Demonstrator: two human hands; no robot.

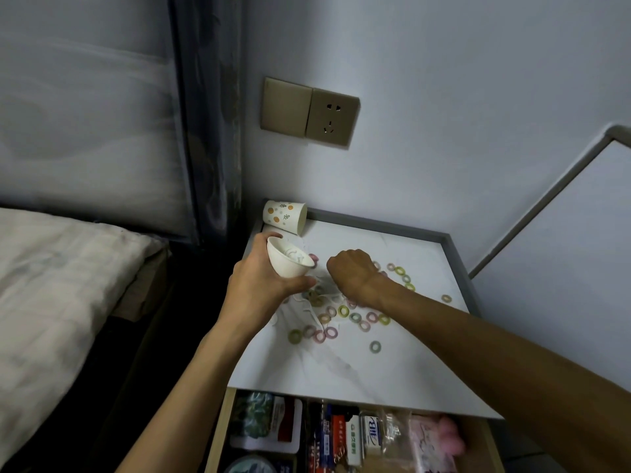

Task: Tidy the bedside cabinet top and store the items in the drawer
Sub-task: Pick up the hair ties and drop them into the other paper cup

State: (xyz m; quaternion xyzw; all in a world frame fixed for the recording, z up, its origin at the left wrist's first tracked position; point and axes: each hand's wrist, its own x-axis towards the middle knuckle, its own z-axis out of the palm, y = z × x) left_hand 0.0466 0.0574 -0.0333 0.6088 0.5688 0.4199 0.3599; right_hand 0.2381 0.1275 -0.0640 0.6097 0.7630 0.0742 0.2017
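Note:
Several small pastel hair-tie rings (pixel 343 311) lie scattered on the white marble cabinet top (pixel 307 367). My left hand (pixel 259 285) grips a small white cup (pixel 288 259), tilted with its mouth toward the right, above the left part of the top. My right hand (pixel 351 273) is curled, knuckles up, over the rings near the cup; its fingertips are hidden. Below the top, the drawer (pixel 218 435) stands pulled out and holds several packets and boxes.
A patterned paper cup (pixel 283 216) lies on its side at the back left corner against the wall. A grey raised rim (pixel 454 257) borders the back and right of the top. A bed (pixel 68 285) lies to the left; a wall socket (pixel 329 119) above.

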